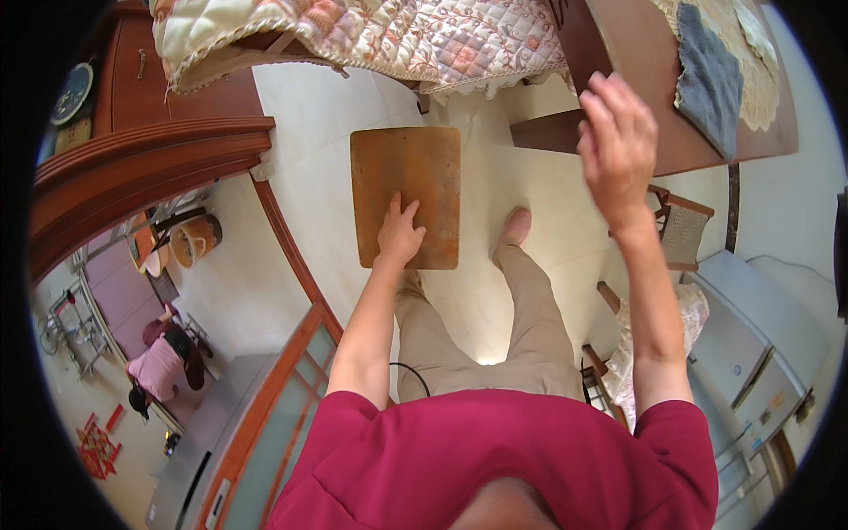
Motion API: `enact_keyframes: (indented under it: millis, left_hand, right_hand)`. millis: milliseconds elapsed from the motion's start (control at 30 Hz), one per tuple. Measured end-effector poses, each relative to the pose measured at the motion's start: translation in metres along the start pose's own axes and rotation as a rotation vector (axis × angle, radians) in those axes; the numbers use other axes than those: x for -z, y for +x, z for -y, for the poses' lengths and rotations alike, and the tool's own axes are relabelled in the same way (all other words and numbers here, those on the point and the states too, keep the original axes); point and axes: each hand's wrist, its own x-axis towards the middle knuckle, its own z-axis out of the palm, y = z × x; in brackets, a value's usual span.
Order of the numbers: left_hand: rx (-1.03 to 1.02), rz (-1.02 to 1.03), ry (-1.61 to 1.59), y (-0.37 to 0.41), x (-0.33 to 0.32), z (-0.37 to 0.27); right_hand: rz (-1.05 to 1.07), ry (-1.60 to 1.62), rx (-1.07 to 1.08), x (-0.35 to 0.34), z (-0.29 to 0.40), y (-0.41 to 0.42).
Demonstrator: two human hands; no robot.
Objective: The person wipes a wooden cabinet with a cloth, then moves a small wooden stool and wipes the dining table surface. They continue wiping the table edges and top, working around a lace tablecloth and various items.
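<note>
A brown rectangular wooden panel [405,159] with rounded corners and worn patches lies before me; it may be a stool top, but no legs show. My left hand [401,235] is over its lower part, fingers spread and nothing gripped. Whether the palm presses on the wood I cannot tell. Farther right, my right hand [619,146] is raised, slightly blurred, with fingers extended and holding nothing. In the picture it overlaps the edge of a brown wooden table [636,40]. A grey cloth [709,86] lies on that table, right of the hand.
A quilted floral cover [457,46] hangs ahead. A wood-framed glass door [298,391] stands at left, with a bending person [162,364] beyond it. At right are a woven-seat chair [686,228] and a grey refrigerator [748,331]. Pale tiles [318,179] cover the floor.
</note>
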Motion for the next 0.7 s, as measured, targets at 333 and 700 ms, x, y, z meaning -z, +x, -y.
enact_keyframes:
  millis: [333,700]
  left_hand:
    - [0.176,0.053,-0.856,0.083,0.036,0.131]
    - [0.312,0.201,-0.95,0.045,0.025,0.096]
  right_hand:
    - [0.699,0.964,-1.379,-0.189,0.214,-0.266]
    - [-0.03,1.305,-1.938,-0.184,0.211,-0.293]
